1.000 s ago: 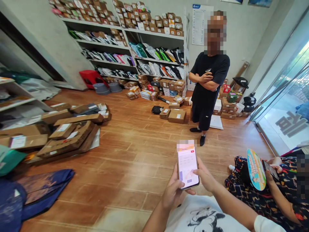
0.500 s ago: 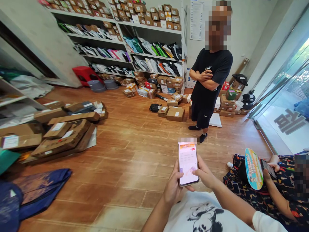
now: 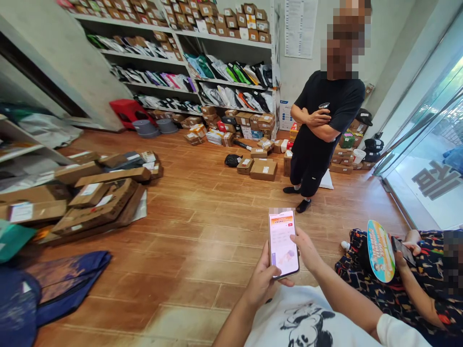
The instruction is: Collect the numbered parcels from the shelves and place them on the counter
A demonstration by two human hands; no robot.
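Low in the frame, right of centre, the wearer is holding a phone (image 3: 283, 243) up over their white shirt, screen lit and facing them. The left hand (image 3: 263, 282) is cupping it from underneath with the fingers wrapped round the lower left edge, and the right hand (image 3: 306, 246) is gripping the right edge, thumb lying against the screen side. So both hands are closed on it.

Just to the lower right, a seated person in patterned clothes is holding a round printed fan (image 3: 380, 251) and a dark phone of their own (image 3: 403, 250).

At the left edge, a pile of flat cardboard boxes (image 3: 94, 197) is lying on the wooden floor (image 3: 202, 241), with a blue bag (image 3: 61, 284) nearer in the bottom left corner.

Further back, right of centre, a person in black (image 3: 321, 130) is standing with arms folded. Behind them, along the top of the frame, shelves (image 3: 202, 67) are carrying parcels, with more small boxes sitting on the floor below.
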